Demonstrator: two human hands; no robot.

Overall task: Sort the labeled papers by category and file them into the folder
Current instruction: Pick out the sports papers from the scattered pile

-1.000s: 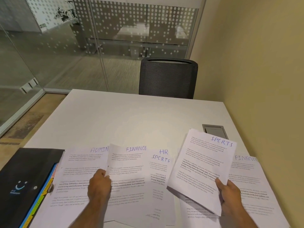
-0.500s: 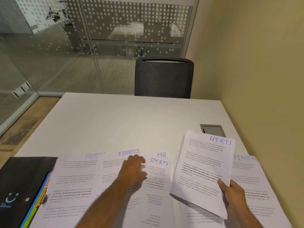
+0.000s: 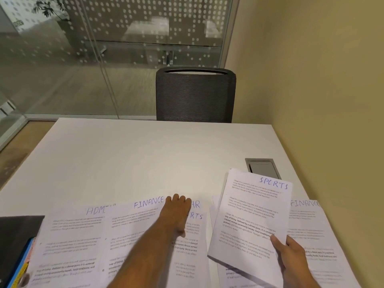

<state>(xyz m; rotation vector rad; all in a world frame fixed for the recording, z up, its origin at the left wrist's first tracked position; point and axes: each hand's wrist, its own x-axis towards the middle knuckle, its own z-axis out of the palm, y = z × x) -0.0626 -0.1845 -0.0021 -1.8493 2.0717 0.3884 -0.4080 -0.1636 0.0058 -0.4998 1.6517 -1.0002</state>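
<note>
Printed sheets with handwritten blue labels lie along the near edge of the white table [image 3: 145, 159]. From the left: an ADMIN sheet [image 3: 68, 235], a FINANCE sheet [image 3: 133, 225], then an HR sheet [image 3: 196, 204] with a SPORTS sheet [image 3: 194, 233] over it. My left hand [image 3: 176, 213] lies on the top edges of the FINANCE and HR sheets, fingers pointing away. My right hand [image 3: 291, 254] grips the lower right corner of a SPORTS-labelled stack [image 3: 249, 215], lifted off the table. Another FINANCE sheet [image 3: 307, 225] lies at the far right. The black folder [image 3: 14, 235] shows at the lower left.
A grey mesh chair [image 3: 195, 94] stands at the table's far side. A grey cable hatch [image 3: 262, 167] is set into the table near the beige wall on the right. Glass partitions run along the back and left.
My left hand left the FINANCE sheet's lower left and slid forward and right to the top edges of the FINANCE and HR sheets. The SPORTS stack in my right hand barely moved.
</note>
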